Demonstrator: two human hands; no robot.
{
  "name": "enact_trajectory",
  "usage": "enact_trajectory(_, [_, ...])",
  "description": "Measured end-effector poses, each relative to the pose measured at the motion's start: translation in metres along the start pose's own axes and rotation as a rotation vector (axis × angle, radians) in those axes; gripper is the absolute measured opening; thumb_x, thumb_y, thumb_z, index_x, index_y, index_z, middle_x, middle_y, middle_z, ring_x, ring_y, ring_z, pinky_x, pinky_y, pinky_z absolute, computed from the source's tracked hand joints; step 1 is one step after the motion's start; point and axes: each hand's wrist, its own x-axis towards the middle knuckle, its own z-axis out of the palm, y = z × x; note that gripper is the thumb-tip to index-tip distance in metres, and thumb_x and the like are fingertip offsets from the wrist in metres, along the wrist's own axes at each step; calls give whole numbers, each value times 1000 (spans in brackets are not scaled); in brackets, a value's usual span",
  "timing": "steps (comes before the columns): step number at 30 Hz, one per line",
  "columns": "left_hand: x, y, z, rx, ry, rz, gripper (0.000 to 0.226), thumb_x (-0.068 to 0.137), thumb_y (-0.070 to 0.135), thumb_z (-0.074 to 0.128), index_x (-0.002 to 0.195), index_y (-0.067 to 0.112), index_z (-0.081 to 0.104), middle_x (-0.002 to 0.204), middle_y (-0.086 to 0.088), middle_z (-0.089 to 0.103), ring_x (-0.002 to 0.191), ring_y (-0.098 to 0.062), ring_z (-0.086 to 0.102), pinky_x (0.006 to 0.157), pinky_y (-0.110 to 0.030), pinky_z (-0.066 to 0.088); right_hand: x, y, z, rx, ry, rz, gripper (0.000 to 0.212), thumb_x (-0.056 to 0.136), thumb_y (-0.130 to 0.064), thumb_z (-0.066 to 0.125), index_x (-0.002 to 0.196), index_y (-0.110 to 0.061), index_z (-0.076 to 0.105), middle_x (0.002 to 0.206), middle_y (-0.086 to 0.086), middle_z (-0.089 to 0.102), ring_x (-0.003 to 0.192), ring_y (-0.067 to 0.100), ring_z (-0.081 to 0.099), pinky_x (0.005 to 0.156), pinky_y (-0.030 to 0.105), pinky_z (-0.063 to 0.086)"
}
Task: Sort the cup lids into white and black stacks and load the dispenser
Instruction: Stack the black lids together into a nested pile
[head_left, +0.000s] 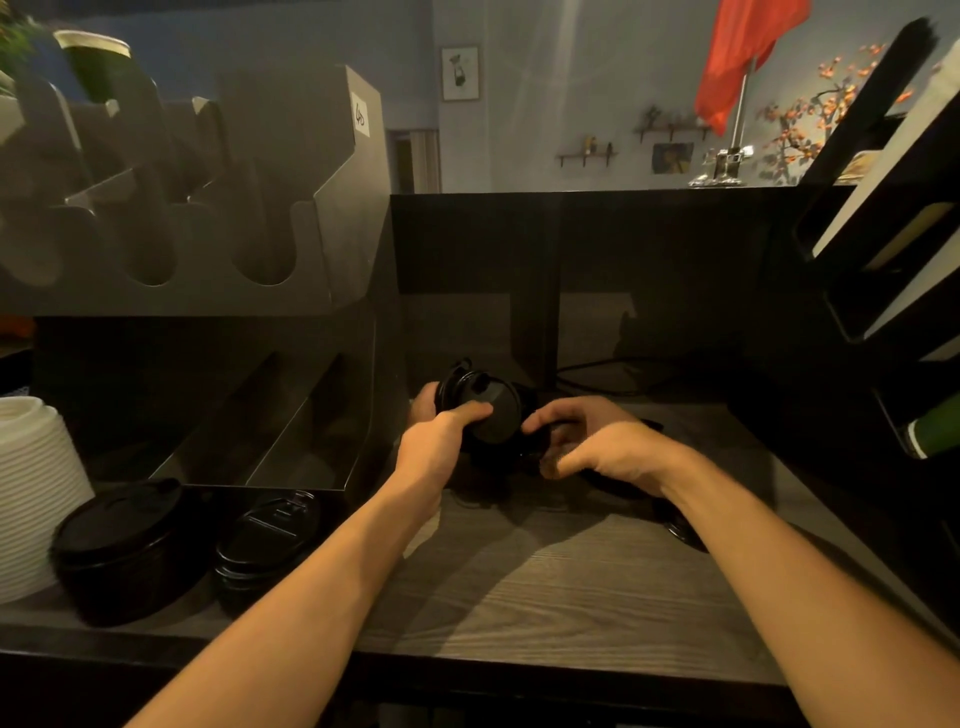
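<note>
1. Step in hand, as I judge it: gathering black lids into one stack. Next, another lid must be seated squarely on it.
2. The left hand (441, 434), arm stretched forward, grips a small stack of round black plastic cup lids (485, 408), tilted on edge above the grey wood-grain table (545, 582), thumb across its face.
3. The right hand (597, 441) curls over loose black lids (621, 480) on the table. Whether its grip holds one, I cannot tell.

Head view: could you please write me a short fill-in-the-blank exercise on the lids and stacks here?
1. The left hand holds lids of the colour ____.
2. The white stack stands at the counter's far ____ side.
3. To the right of the white stack stand ____ black stacks.
Missing words: black, left, two.
</note>
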Motion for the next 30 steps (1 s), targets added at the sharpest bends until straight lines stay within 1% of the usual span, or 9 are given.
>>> enact_trajectory(3, [-2, 2, 0, 5, -41, 75, 52, 83, 18, 77, 132, 23, 60, 128, -4, 65, 114, -19, 61, 91, -34, 53, 3, 2, 0, -17, 68, -47, 34, 83, -1, 77, 108, -22, 70, 107, 6, 69, 94, 19, 72, 84, 31, 60])
enact_trajectory(6, [-4, 2, 0, -30, -40, 57, 47, 88, 15, 71, 133, 22, 60, 127, -6, 66, 116, -21, 62, 101, -42, 53, 2, 1, 1, 9, 67, -70, 16, 92, -23, 72, 107, -19, 67, 95, 3, 70, 82, 17, 71, 73, 30, 59])
enact_trajectory(8, [-4, 1, 0, -54, -42, 33, 43, 93, 16, 65, 135, 21, 59, 127, -7, 66, 117, -21, 62, 106, -43, 49, 2, -1, 3, -8, 106, -95, 16, 94, -37, 68, 102, -23, 66, 88, 4, 68, 79, 20, 69, 73, 38, 57])
enact_trajectory(10, [-6, 1, 1, -47, -75, 19, 41, 95, 22, 62, 136, 20, 59, 127, -6, 66, 119, -21, 60, 109, -44, 46, 3, -2, 3, -37, 161, -115, 20, 94, -48, 63, 99, -28, 65, 93, 13, 68, 85, 31, 68, 78, 51, 56])
enact_trajectory(14, [-7, 1, 6, -129, -164, -30, 46, 93, 44, 60, 130, 18, 65, 127, -9, 69, 122, -28, 62, 111, -52, 46, 6, -1, 4, -59, 226, -132, 28, 90, -60, 62, 98, -33, 65, 98, 12, 69, 91, 31, 66, 84, 54, 53])
enact_trajectory(17, [-6, 2, 5, -184, -227, -47, 66, 86, 65, 64, 132, 17, 66, 125, -9, 73, 119, -26, 67, 104, -44, 53, 9, 2, 5, -46, 261, -122, 32, 84, -62, 68, 95, -32, 67, 93, 9, 69, 89, 29, 66, 84, 52, 54])
enact_trajectory(20, [-6, -1, 7, -87, -255, 9, 79, 65, 65, 81, 130, 23, 65, 122, -6, 73, 119, -25, 67, 108, -48, 51, 10, 2, 5, -26, 285, -118, 29, 84, -57, 71, 97, -31, 66, 94, 2, 70, 90, 20, 67, 85, 45, 55])
enact_trajectory(24, [-5, -7, 8, -62, -260, 29, 72, 65, 63, 84, 125, 27, 69, 116, -4, 76, 117, -26, 68, 109, -54, 49, 10, 1, 7, 66, 265, -84, 32, 90, -34, 74, 116, -26, 57, 109, 0, 63, 101, 16, 63, 86, 32, 54])
enact_trajectory(30, [-12, 1, 9, -130, -289, 0, 64, 77, 64, 76, 124, 21, 70, 114, -5, 77, 115, -23, 70, 107, -46, 51, 6, -2, 3, 268, 190, -115, 36, 88, -23, 76, 121, -25, 63, 109, 6, 71, 98, 17, 72, 84, 33, 61])
